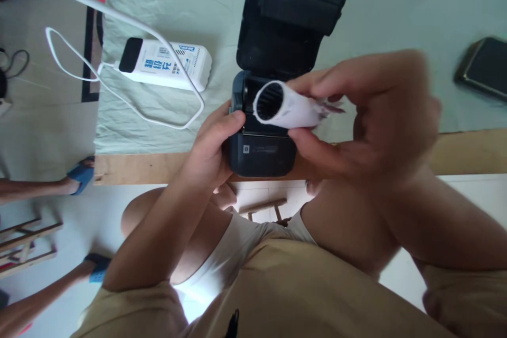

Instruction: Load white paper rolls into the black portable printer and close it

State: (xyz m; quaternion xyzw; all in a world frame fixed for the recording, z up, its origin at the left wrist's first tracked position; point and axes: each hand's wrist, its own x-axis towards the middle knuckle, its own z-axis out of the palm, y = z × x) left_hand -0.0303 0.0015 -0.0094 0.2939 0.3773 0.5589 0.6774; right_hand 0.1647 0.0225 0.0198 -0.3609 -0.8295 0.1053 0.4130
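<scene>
A small black portable printer has its lid swung up and back, at the table's near edge. My left hand grips its left side, thumb on the edge of the inner compartment. Between the thumb and fingers of my right hand is a white paper roll, tilted over the compartment. Its hollow, ribbed core faces left, and crumpled paper sticks out at its right end. The roll hides part of the compartment, so whether it touches the printer I cannot tell. My right hand is slightly blurred.
A white power bank with a looped white cable lies left on the green cloth. A dark case-like object is at the far right. The wooden table edge runs before my knees. Another person's legs show at left.
</scene>
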